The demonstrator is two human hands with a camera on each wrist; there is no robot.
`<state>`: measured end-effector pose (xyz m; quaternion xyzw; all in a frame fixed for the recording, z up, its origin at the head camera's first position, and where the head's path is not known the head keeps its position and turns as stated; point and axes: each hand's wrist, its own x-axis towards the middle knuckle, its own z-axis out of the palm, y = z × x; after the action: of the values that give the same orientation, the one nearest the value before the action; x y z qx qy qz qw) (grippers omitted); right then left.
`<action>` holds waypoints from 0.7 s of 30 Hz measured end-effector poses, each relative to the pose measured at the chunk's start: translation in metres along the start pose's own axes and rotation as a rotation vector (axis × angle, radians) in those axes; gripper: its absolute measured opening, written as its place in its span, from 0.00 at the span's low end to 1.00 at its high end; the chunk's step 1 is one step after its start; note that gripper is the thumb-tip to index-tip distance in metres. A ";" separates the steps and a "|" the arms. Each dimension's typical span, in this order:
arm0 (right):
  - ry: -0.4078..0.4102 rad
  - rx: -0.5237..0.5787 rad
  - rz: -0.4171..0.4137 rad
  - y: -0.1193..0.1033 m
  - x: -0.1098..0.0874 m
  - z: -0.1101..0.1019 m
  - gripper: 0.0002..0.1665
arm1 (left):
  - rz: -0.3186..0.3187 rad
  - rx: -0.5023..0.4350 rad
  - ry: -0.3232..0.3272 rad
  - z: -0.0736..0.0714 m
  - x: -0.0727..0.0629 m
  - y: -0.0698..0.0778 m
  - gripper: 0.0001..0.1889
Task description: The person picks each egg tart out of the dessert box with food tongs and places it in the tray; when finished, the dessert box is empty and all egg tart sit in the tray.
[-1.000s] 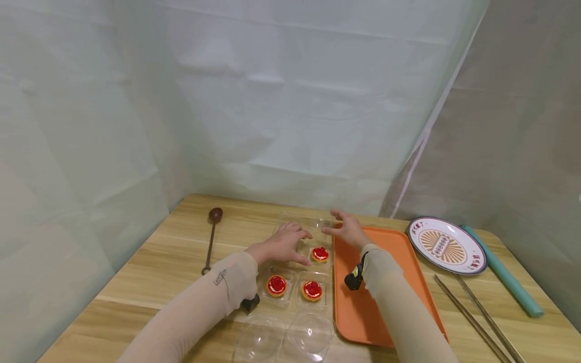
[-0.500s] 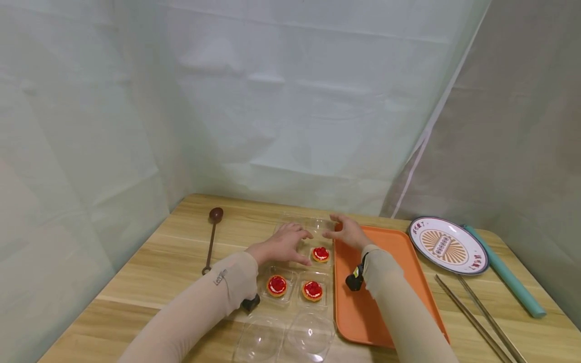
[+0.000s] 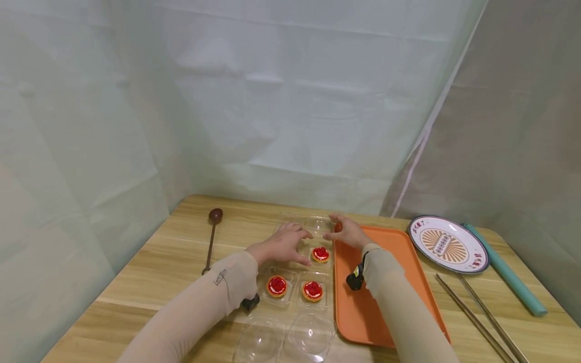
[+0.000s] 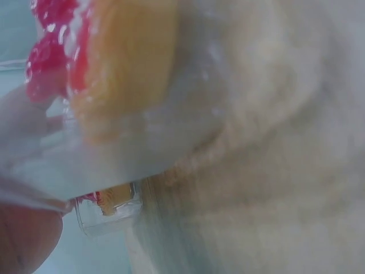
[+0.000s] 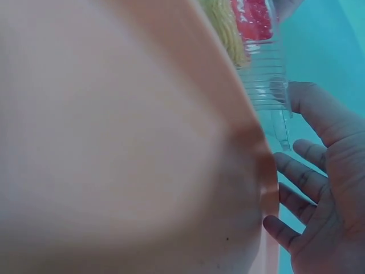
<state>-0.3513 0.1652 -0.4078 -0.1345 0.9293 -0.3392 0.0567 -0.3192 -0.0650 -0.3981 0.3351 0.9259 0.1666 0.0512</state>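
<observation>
Several small tarts with red tops sit in clear plastic boxes on the table: a back tart [image 3: 320, 254], a front left tart [image 3: 277, 286] and a front right tart [image 3: 312, 291]. My left hand [image 3: 282, 245] is over the left part of the back box, its fingers spread and loosely bent. From the right, my right hand [image 3: 348, 233] reaches to the back box over the orange tray's far left corner. In the right wrist view its thumb meets the clear box wall [image 5: 265, 85], with the other fingers apart. Part of the back box is hidden under my left hand.
Clear round-domed lids [image 3: 310, 333] lie open at the front. An orange tray [image 3: 386, 302] is under my right forearm. Farther right are a patterned plate [image 3: 447, 245], a teal roll [image 3: 508, 275] and metal tongs [image 3: 476, 317]. A brown spoon [image 3: 212, 239] lies at left.
My right fingers have shifted very slightly toward the front. My left hand, the tarts and the boxes look the same.
</observation>
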 end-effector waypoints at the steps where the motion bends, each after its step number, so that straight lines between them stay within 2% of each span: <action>1: -0.002 0.004 0.004 0.000 0.000 0.000 0.44 | -0.001 0.005 -0.002 0.000 0.000 0.000 0.38; 8: 0.000 -0.010 0.010 -0.003 -0.002 -0.004 0.44 | 0.007 0.015 0.000 -0.001 0.000 -0.001 0.38; 14: 0.009 -0.011 0.014 -0.008 -0.007 -0.012 0.44 | 0.013 0.049 0.007 -0.008 0.000 -0.001 0.39; 21: 0.017 -0.023 0.001 -0.018 -0.018 -0.024 0.44 | 0.025 -0.007 0.039 -0.020 -0.004 0.001 0.37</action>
<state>-0.3349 0.1718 -0.3771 -0.1319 0.9336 -0.3298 0.0474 -0.3195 -0.0726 -0.3796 0.3432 0.9218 0.1773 0.0321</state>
